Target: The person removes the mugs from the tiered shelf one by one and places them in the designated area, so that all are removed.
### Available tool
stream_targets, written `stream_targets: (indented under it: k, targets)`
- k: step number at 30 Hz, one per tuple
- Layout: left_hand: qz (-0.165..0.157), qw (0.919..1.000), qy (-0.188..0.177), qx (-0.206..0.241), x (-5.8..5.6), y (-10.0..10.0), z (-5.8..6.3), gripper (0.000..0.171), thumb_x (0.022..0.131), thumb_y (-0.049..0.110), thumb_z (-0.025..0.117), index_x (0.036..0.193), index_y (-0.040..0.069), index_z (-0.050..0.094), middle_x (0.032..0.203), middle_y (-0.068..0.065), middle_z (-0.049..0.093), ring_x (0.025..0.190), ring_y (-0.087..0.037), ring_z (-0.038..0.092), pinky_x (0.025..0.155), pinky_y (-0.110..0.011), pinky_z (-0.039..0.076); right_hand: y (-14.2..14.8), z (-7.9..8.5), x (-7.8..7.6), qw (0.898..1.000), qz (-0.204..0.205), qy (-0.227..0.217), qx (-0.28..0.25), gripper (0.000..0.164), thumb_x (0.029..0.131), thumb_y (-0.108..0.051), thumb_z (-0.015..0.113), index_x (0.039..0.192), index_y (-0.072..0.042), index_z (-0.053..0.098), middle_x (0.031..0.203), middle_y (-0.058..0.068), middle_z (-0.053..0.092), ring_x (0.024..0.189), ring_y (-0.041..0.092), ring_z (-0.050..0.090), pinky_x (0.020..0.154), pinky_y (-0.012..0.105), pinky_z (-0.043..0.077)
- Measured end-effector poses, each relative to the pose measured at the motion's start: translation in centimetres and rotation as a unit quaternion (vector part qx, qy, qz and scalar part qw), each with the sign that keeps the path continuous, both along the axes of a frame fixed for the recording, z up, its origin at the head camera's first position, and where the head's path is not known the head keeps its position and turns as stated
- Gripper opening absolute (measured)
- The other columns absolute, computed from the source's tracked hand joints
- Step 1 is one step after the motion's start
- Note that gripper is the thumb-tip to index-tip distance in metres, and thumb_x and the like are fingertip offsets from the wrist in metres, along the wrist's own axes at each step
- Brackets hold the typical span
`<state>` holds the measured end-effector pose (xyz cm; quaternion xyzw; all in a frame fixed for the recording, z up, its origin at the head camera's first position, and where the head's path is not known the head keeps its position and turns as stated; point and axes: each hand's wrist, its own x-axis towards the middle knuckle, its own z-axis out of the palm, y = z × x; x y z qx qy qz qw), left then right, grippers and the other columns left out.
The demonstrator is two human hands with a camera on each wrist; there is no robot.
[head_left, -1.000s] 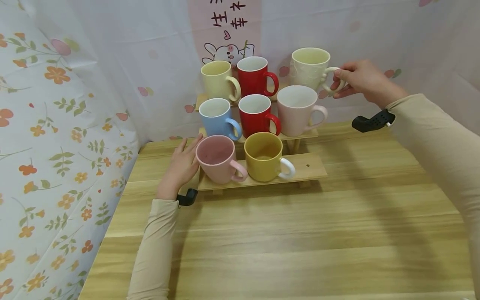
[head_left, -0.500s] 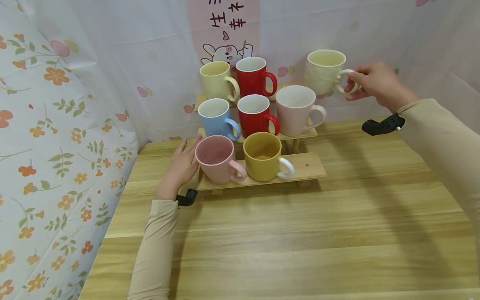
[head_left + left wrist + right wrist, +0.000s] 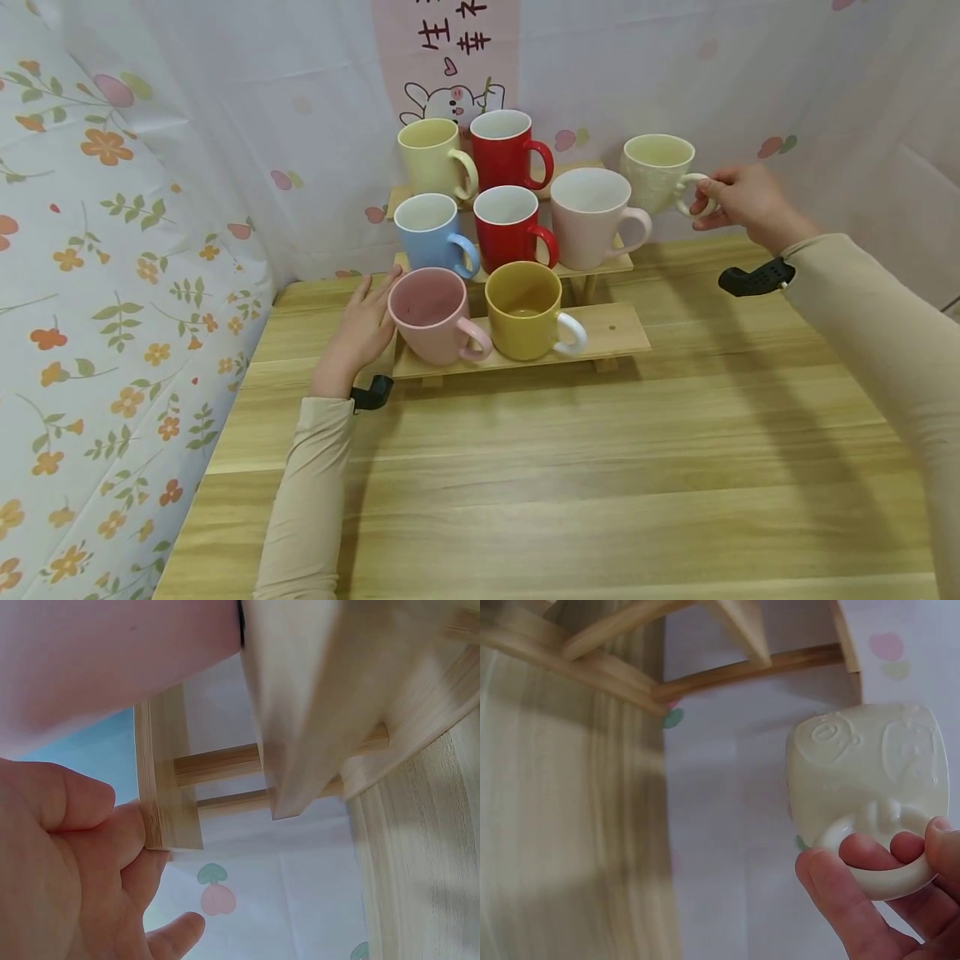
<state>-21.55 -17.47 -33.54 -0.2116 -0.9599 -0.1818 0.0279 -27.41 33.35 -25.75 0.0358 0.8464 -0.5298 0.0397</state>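
Note:
My right hand (image 3: 750, 200) grips the handle of a cream mug (image 3: 656, 175) with raised patterns, held in the air right of the wooden rack (image 3: 622, 329). In the right wrist view, fingers and thumb curl through and round its ring handle. My left hand (image 3: 363, 325) holds the rack's left end beside the pink mug (image 3: 427, 321); in the left wrist view its fingers bend about a board end. The mustard mug (image 3: 523, 312) with a white handle shares the lowest tier. The middle tier bears a blue mug (image 3: 427, 237), a red mug (image 3: 506, 229) and a pale pink mug (image 3: 588, 221).
On the top tier stand a pale yellow mug (image 3: 431, 158) and another red mug (image 3: 501, 150). A wood-grain table (image 3: 562, 483) lies beneath the rack. Patterned cloth (image 3: 300, 108) hangs behind and on the left.
My right hand has carried the cream mug off the top tier's right end, rightward and then down. My left hand and the other mugs have stayed in place.

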Motion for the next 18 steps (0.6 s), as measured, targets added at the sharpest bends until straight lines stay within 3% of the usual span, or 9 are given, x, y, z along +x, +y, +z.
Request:
stream_targets:
  k: [10, 18]
  targets:
    - [0.002, 0.9999, 0.007, 0.007, -0.2, -0.1, 0.4, 0.048, 0.105, 0.025, 0.028, 0.15, 0.007, 0.029, 0.158, -0.011, 0.022, 0.146, -0.041, 0.008, 0.122, -0.049, 0.003, -0.6, -2.7, 0.2, 1.0, 0.015, 0.0, 0.024, 0.036, 0.101, -0.026, 0.044, 0.104, 0.009, 0.051, 0.074, -0.004, 0.061, 0.06, 0.01, 0.065, 0.062, 0.024, 0.059]
    - [0.009, 0.9999, -0.006, 0.004, 0.1, -0.2, -0.1, 0.049, 0.105, 0.024, 0.029, 0.151, 0.009, 0.028, 0.159, -0.009, 0.021, 0.145, -0.045, 0.006, 0.121, -0.053, 0.005, -1.1, -6.7, 1.2, 1.0, 0.008, 0.018, 0.014, 0.041, 0.102, -0.021, 0.043, 0.116, 0.017, 0.047, 0.075, -0.005, 0.058, 0.062, 0.007, 0.065, 0.066, 0.026, 0.06]
